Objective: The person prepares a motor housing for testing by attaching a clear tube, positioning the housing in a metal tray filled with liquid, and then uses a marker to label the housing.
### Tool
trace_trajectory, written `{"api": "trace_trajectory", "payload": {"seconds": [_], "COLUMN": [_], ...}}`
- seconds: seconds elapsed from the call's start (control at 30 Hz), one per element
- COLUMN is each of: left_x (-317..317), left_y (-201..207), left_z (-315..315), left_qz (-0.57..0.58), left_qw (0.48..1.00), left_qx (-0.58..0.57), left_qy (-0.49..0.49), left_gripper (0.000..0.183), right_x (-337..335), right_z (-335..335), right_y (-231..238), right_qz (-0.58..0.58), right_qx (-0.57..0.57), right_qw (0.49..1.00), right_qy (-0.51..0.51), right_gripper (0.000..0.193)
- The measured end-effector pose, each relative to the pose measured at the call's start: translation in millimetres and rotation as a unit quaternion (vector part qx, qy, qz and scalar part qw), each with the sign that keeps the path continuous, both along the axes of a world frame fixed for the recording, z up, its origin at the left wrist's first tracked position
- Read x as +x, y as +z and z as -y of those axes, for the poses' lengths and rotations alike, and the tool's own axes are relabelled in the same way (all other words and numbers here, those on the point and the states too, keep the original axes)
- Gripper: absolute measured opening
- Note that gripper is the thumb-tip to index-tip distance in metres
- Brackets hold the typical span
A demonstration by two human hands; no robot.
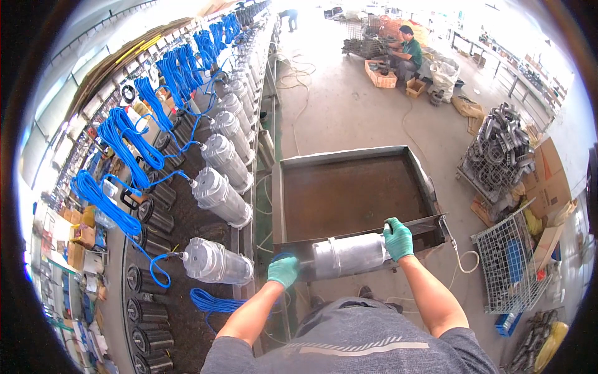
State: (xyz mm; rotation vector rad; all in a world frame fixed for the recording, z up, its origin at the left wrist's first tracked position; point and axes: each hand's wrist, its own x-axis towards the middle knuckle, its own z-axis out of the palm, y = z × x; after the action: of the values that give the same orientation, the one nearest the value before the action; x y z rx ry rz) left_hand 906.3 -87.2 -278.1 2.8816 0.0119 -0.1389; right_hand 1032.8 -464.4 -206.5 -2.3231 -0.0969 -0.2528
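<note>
A silver metal submersible pump (349, 255) lies on its side in front of me, along the near edge of an open metal tank (280, 206) with brownish liquid in it. My left hand (284, 270), in a green glove, is closed at the pump's darker left end, which is slightly blurred. Something blue shows just above that hand. My right hand (399, 239), also gloved in green, wraps the pump's right end. The fingers' undersides are hidden. Nearest to my left hand on the bench is another silver pump (218, 262) with a blue cable joined to its end.
Along the left bench run several silver pumps, coiled blue cables (106, 202) and dark cylinders (149, 311). A hose (460, 258) hangs at the tank's right corner. Right of it stand a wire cage (511, 265) and a heap of metal parts (498, 149). A person (409, 50) sits farther back.
</note>
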Motion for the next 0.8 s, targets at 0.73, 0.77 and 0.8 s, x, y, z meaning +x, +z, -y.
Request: {"api": "trace_trajectory", "payload": {"seconds": [0.73,0.77,0.8], "left_x": [5,8,5], "left_y": [17,22,16], "left_z": [-9,-8,-8], "left_qz": [-0.210,-0.229,-0.183], "left_qw": [0.949,0.949,0.961], "left_qx": [-0.234,-0.217,-0.208], "left_qy": [0.002,-0.004,-0.008], "left_gripper": [0.044,0.040,0.038], "right_x": [0,1,2], "right_z": [4,3,3], "right_y": [2,3,3], "right_qz": [0.010,0.009,0.008], "right_qx": [-0.021,-0.020,-0.020], "right_qw": [1.000,0.999,0.999], "right_qy": [0.021,0.023,0.025], "right_gripper": [0.016,0.016,0.016]}}
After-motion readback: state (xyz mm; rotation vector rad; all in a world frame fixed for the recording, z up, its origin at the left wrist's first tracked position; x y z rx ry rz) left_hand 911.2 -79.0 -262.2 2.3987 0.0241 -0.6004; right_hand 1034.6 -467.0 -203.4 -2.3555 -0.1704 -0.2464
